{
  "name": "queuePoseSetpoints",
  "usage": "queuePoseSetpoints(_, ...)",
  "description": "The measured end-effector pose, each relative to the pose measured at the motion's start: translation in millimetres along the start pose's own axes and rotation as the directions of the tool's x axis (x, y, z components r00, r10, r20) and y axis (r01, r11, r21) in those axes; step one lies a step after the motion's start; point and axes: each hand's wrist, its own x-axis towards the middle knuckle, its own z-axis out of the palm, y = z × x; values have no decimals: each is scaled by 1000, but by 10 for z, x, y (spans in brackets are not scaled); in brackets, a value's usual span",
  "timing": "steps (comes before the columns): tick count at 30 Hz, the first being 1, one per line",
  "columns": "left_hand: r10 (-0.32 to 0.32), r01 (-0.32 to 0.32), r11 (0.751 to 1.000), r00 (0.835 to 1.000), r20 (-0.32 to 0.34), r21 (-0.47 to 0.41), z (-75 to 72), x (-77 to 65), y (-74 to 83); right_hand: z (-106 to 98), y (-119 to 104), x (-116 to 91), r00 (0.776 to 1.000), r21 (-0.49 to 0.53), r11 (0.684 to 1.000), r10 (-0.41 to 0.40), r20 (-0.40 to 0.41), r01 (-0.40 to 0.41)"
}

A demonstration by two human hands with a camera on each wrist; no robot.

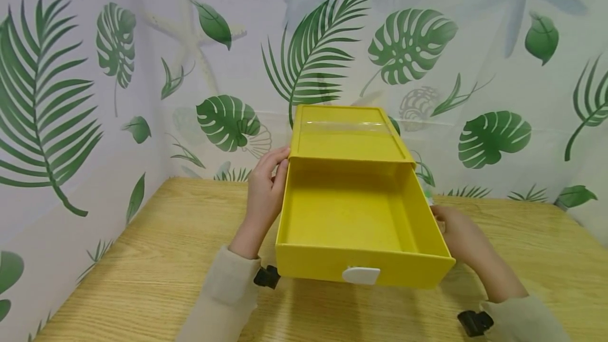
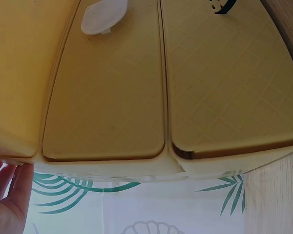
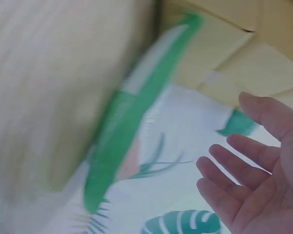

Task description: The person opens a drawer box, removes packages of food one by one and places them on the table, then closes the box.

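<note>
A yellow drawer cabinet stands in the middle of the head view, its top drawer pulled out and bare inside. On that drawer's front is a white handle. My left hand rests its fingers against the cabinet's left side edge. Its fingertips also touch the cabinet rim in the left wrist view. To the right of the drawer is my right hand, partly hidden by the drawer wall. The right wrist view shows this hand with loosely spread fingers, near a long green-and-white packet but apart from it.
Lower drawer fronts with a crosshatch pattern show in the left wrist view, one with a white handle, one with a dark one. The cabinet stands on a wood-grain table. A leaf-print cloth hangs behind and at the left.
</note>
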Motion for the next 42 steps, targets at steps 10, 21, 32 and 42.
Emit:
queuePoseSetpoints(10, -2, 2, 1000, 1000, 2, 3, 13, -13, -14, -165, -272, -138, 994, 28, 999, -16, -112, 19)
queuePoseSetpoints(21, -4, 4, 1000, 1000, -12, 6, -28, -1, -14, -324, -473, -183, 968, 96, 990, -77, -237, 102)
queuePoseSetpoints(32, -10, 10, 1000, 1000, 2, 3, -13, -4, -14, -493, -699, -232, 917, 173, 973, -71, -393, 149)
queuePoseSetpoints(42, -15, 15, 1000, 1000, 3, 0, -33, -4, -3, -567, -900, -392, 869, 124, 973, -110, -482, 192)
